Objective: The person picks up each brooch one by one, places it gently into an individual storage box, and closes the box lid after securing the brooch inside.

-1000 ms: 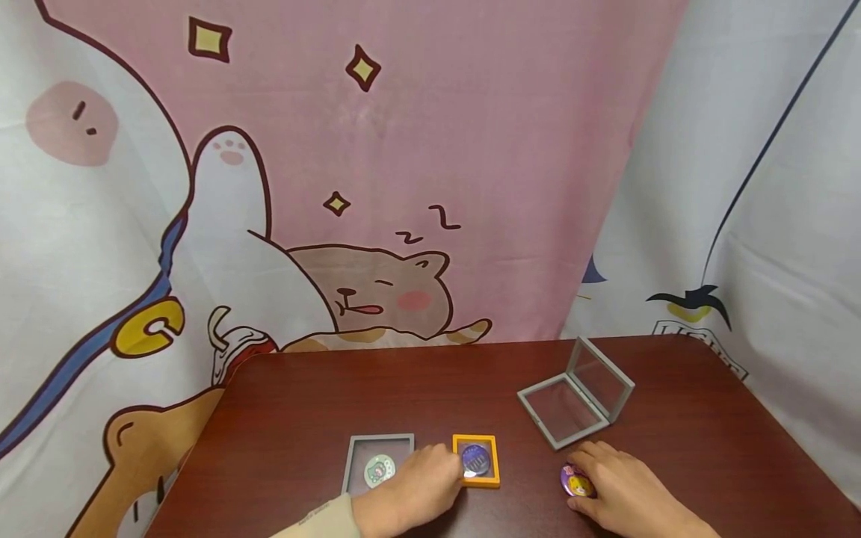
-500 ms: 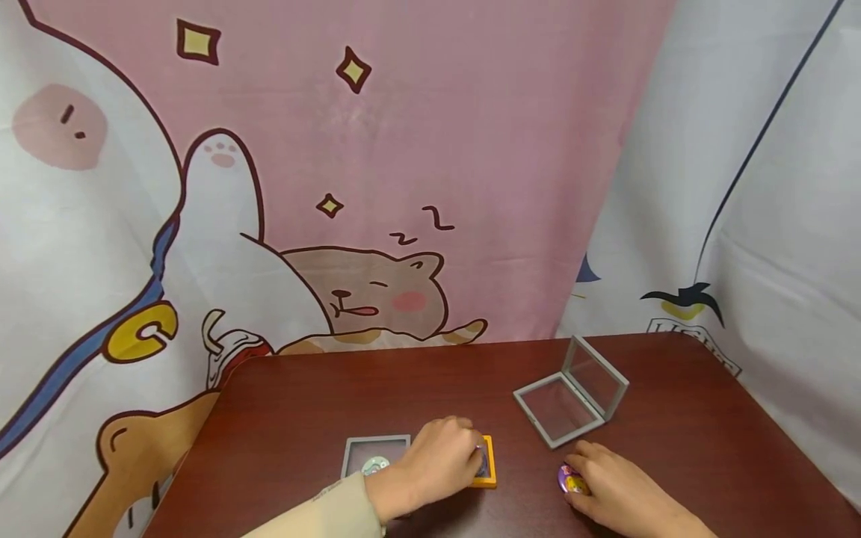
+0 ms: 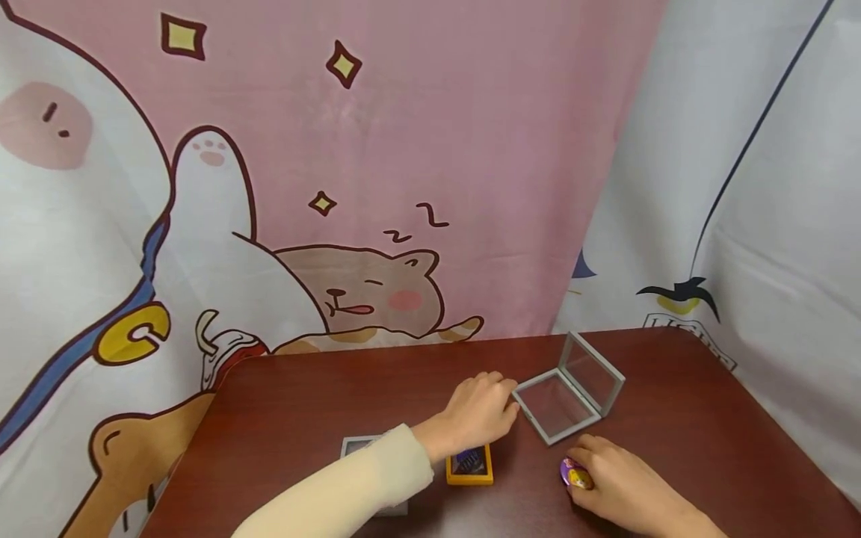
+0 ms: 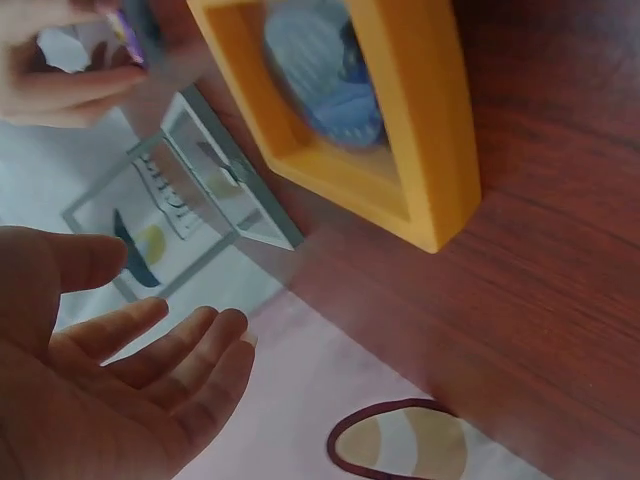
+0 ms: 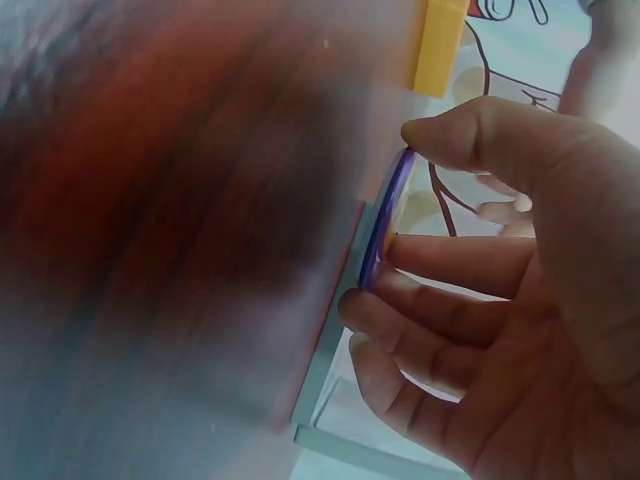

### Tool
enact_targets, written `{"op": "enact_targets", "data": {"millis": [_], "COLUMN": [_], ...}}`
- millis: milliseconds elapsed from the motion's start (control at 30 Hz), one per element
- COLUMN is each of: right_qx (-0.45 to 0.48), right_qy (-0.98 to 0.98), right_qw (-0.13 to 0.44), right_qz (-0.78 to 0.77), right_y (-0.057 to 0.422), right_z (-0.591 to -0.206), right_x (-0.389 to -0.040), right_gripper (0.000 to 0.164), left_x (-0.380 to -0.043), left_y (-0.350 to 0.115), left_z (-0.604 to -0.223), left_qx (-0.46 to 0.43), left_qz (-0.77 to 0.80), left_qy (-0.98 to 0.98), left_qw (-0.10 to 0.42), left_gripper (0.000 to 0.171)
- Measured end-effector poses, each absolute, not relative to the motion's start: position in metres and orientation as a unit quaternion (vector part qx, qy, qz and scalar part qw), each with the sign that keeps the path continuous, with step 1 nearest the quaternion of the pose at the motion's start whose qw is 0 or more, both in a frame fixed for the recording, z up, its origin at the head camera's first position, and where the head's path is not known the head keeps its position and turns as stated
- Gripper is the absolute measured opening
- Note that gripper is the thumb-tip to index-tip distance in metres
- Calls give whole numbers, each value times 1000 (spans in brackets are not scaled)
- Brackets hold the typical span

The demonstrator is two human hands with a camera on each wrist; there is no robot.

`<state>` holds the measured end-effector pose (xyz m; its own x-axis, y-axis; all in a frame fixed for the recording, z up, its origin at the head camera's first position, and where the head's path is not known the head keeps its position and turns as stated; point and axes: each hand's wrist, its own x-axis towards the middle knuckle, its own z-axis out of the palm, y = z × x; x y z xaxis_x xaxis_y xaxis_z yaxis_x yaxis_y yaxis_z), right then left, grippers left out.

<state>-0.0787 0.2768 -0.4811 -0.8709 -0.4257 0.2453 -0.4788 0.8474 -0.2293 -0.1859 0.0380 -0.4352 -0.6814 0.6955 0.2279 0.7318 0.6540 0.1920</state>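
In the head view my right hand [image 3: 622, 484] pinches a round purple badge [image 3: 576, 474] with a yellow cartoon figure between thumb and fingers. The right wrist view has this badge [image 5: 387, 220] edge-on, tilted off the table. My left hand [image 3: 476, 412] reaches over the table with its fingertips right at the left corner of a grey display frame [image 3: 573, 431]. That frame is hinged open, its clear lid raised. In the left wrist view the left hand [image 4: 130, 385] has relaxed fingers with nothing between them. Below the left wrist lies a yellow display frame [image 3: 470, 480] holding a dark blue badge.
A second grey frame [image 3: 392, 512] lies on the left, mostly covered by the left sleeve [image 3: 343, 486]. The dark red wooden table [image 3: 303, 396] ends at a cartoon-printed curtain [image 3: 511, 187].
My left hand has moved right and away from the body, from beside the yellow frame to the open grey frame. The right hand keeps its hold on the badge in nearly the same place.
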Motion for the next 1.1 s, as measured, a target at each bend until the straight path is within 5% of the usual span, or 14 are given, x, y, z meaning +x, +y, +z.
{"op": "enact_targets", "data": {"millis": [500, 633, 1100], "right_qx": [214, 206, 196], "right_qy": [-958, -955, -949], "right_qw": [145, 179, 225], "right_qz": [127, 119, 107], "right_y": [290, 293, 305], "right_z": [-467, -465, -455], "right_x": [-74, -73, -65], "right_gripper": [32, 39, 45], "left_x": [-233, -242, -253], "left_y": [77, 81, 87], "left_z": [-451, -458, -473], "left_qx": [-305, -290, -274], "left_qz": [-140, -146, -179], "left_qy": [-942, -945, -941], "left_qw": [-28, -42, -84], "left_gripper": [35, 19, 29]}}
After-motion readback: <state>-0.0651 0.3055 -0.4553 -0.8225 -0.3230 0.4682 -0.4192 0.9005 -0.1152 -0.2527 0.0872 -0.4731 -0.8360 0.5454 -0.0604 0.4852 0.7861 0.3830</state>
